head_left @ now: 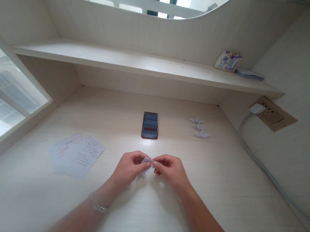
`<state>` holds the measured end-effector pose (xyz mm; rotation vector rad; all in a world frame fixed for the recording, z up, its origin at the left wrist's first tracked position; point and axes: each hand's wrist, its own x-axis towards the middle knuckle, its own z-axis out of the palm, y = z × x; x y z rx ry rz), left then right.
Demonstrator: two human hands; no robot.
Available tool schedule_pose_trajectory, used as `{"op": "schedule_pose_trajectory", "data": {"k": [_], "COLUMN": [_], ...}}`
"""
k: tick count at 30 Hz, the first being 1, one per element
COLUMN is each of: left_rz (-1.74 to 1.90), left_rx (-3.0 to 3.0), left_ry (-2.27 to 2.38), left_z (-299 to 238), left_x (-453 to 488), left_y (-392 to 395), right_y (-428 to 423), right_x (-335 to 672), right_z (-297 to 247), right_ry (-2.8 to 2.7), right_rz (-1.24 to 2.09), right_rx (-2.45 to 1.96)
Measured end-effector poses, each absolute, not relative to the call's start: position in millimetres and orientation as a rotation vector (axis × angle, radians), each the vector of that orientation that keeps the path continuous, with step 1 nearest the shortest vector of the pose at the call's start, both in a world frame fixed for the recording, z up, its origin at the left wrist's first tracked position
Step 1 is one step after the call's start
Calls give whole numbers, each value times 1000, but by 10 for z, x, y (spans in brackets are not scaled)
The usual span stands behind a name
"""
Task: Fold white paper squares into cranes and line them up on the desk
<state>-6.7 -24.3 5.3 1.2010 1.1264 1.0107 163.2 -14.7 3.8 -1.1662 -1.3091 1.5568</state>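
— Pale wood grain runs across the desk (110, 106), and over its middle I see two hands, nearly touching.

— What's in them?

— One small folded paper (145, 160). The left hand (129, 165) pinches it between thumb and fingers; the right hand (172, 170) is narrowed too, its fingertips on the paper's right edge.

— And the space about them?

— One phone (150, 125) lies just ahead. The right wall (289, 165) stands well apart from the hands, as does the left-hand frame (13, 138); the back panel (147, 85) closes the far edge.

— Count the rest for me.

— Three folded paper birds (199, 128) in a short row, ahead and right. Printed sheets (77, 157) overlap on the left, at least two; I can't tell if more. Above the desk, one shelf (122, 58) carries one colourful packet (228, 61). One white plug (257, 108) sits in the wall socket (278, 118).
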Motion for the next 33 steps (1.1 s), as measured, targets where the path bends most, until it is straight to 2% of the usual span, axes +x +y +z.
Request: {"op": "schedule_pose_trajectory", "data": {"k": [15, 33], "left_rz": [1048, 1058], "left_rx": [1155, 1330], "left_ry": [1108, 1020], "left_z": [43, 32], "left_x": [-59, -102], "left_y": [-245, -257], "right_y": [-150, -157], "right_x": [1616, 1648], "right_z": [4, 81], "right_ry": [-952, -957], "right_rz": [1712, 1748], "right_rx": [-1102, -1085]}}
